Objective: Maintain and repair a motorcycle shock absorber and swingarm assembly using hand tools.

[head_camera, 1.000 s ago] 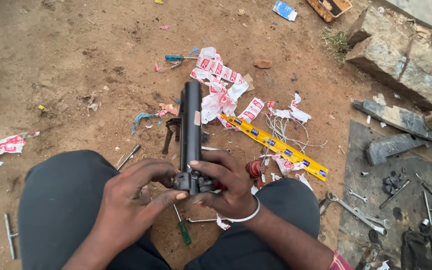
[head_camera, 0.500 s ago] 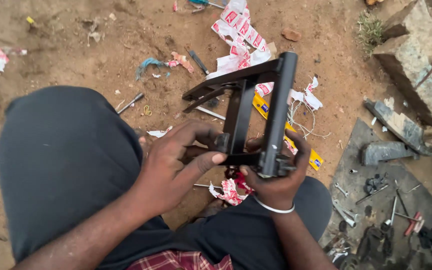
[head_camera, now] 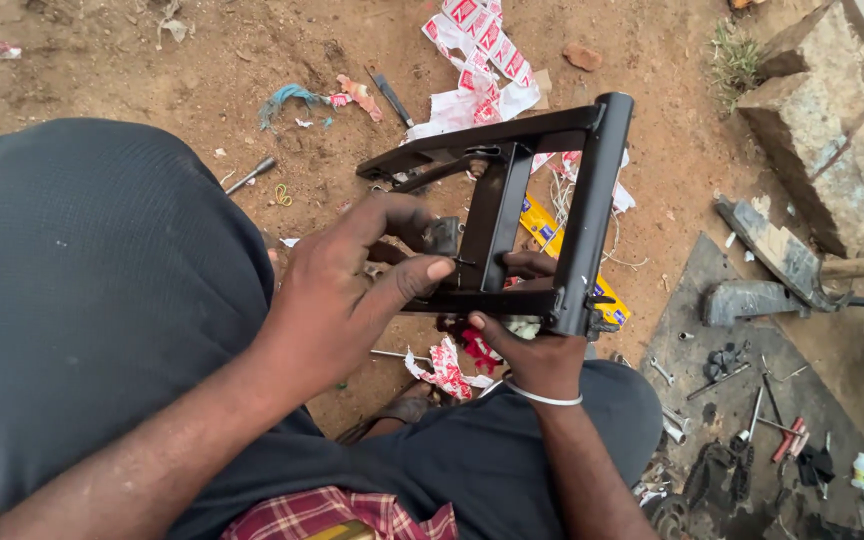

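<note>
A black metal frame of square tubes and cross bars is held flat above my lap. My right hand grips its near corner from below, with a thin white bangle on the wrist. My left hand lies on the frame's near bar, thumb and fingers pinching at a small part beside the middle cross bar. What the fingertips pinch is too small to tell. My knees in dark trousers are under both hands.
Torn red and white wrappers and a yellow strip litter the dirt ground. A dark mat at right holds spanners, bolts and small tools. Stone blocks and a hammer-like tool lie at right. A bolt lies at left.
The frame has swung from end-on and upright to lying flat and open toward me. My left hand has shifted onto its near bar, and the view has moved closer.
</note>
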